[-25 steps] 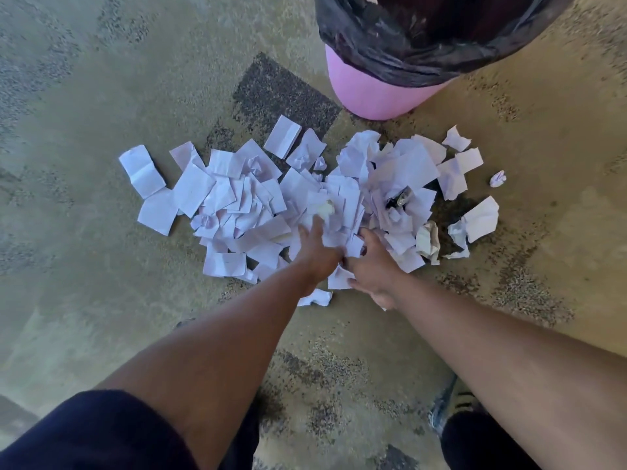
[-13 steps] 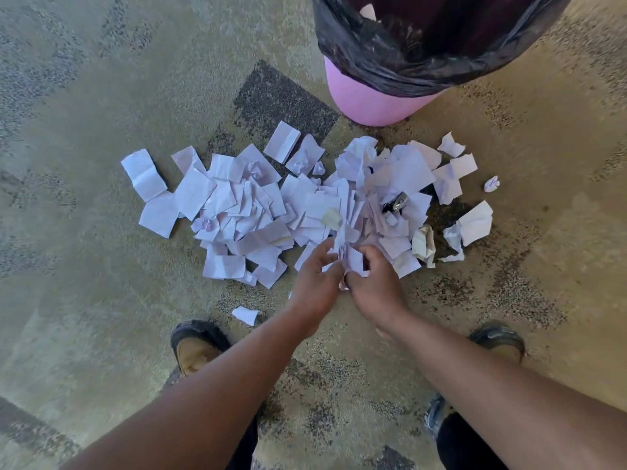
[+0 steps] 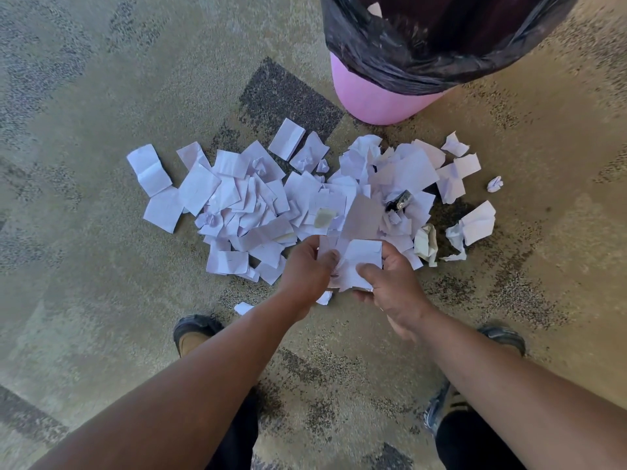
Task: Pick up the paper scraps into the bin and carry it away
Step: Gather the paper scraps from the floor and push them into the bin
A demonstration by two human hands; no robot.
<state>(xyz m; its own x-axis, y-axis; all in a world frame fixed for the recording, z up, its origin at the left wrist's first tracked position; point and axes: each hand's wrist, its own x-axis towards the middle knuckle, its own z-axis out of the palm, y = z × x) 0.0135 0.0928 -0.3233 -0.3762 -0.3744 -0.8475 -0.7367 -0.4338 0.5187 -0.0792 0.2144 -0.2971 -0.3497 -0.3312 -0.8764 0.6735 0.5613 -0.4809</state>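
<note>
A wide pile of white paper scraps [image 3: 258,198] lies spread on the carpet, some flat, some crumpled. Beyond it stands a pink bin [image 3: 376,100] lined with a black bag [image 3: 390,52], its mouth open at the top right. My left hand [image 3: 307,269] and my right hand [image 3: 390,286] meet at the pile's near edge and together grip a bunch of scraps [image 3: 359,262] lifted off the floor. A small dark object [image 3: 400,203] rests among the scraps on the right.
Patterned beige and grey carpet [image 3: 101,300] runs all around. My two shoes [image 3: 191,334] [image 3: 502,337] stand just behind the pile. Loose scraps lie apart: one small ball [image 3: 494,183] at the right, small bits [image 3: 243,307] near my left forearm.
Both hands drew back from the middle of the pile toward me, gathering scraps between them, and now hold the bunch raised. The view pulled back, bringing my shoes into sight.
</note>
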